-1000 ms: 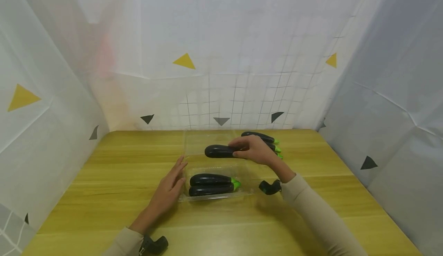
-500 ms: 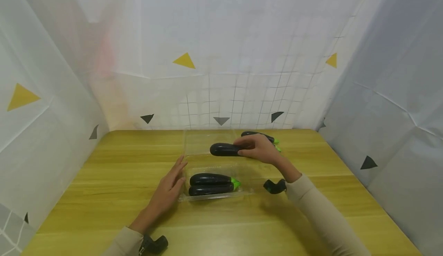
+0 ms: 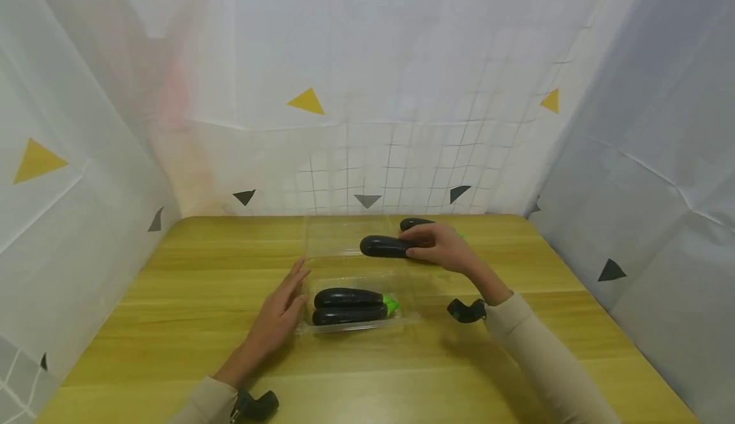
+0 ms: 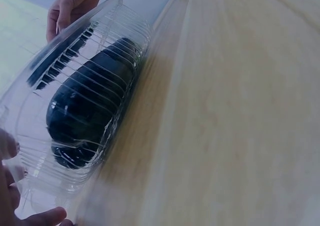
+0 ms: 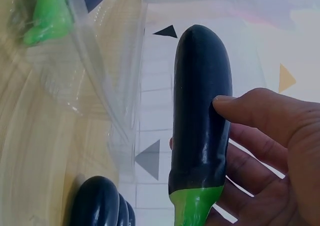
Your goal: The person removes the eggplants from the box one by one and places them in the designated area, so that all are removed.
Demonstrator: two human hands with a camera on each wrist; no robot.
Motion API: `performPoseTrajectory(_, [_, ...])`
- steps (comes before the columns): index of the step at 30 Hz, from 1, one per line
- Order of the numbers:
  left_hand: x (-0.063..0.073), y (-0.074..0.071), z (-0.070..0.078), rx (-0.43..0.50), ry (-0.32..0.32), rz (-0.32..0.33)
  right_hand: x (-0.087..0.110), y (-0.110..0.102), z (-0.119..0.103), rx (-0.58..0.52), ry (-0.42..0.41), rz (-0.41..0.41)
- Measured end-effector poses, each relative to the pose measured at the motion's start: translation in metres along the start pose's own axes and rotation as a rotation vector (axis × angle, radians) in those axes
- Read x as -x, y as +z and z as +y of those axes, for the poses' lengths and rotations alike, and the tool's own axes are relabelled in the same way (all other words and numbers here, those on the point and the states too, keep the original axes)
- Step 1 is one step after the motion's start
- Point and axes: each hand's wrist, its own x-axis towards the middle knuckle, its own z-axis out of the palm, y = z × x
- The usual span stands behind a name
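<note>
My right hand (image 3: pixel 442 245) pinches a dark purple eggplant (image 3: pixel 381 246) with a green stem end between thumb and fingers. In the head view the eggplant points left, above the table behind the clear plastic clamshell container (image 3: pixel 356 328). Two more eggplants (image 3: pixel 347 296) lie side by side in the container's front half, green ends to the right. My left hand (image 3: pixel 279 312) rests at the container's left side with fingers extended. The left wrist view shows its fingertips against the ribbed clear wall, with an eggplant (image 4: pixel 90 94) visible through it.
Behind the front half lies the container's raised clear lid (image 3: pixel 339 236). More loose eggplants (image 5: pixel 95 203) lie at the back right, partly behind my right hand in the head view. White sheets surround the wooden table (image 3: pixel 367 379) at the back and sides.
My right hand has moved right with the eggplant, toward the loose eggplants, and now covers more of them. The left hand and the two eggplants in the container have stayed put.
</note>
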Motion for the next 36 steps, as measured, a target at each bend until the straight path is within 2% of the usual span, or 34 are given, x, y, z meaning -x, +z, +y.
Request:
performPoseTrajectory(6, [0.001,0.000,0.000,0.008,-0.002,0.002,0.007,-0.004,0.005,0.000,0.028,0.018])
performPoseTrajectory(12, [0.000,0.000,-0.003,0.041,0.004,0.001,0.013,-0.008,0.008,0.007,0.017,0.026])
performPoseTrajectory(19, [0.001,-0.001,-0.002,0.072,-0.019,-0.014,0.020,-0.013,0.013,0.018,0.047,0.039])
performPoseTrajectory(20, [0.001,-0.001,-0.002,0.073,-0.018,-0.016,0.022,-0.013,0.008,0.020,0.052,0.041])
performPoseTrajectory(25, [0.001,-0.001,-0.001,0.068,-0.017,-0.018,0.027,-0.015,0.010,0.024,0.074,0.057])
performPoseTrajectory(30, [0.001,-0.002,0.000,0.060,-0.018,-0.019,0.032,-0.017,0.025,0.012,0.071,0.071])
performPoseTrajectory(36, [0.001,-0.002,0.000,0.067,-0.022,-0.021,0.038,-0.018,0.033,0.025,0.081,0.090])
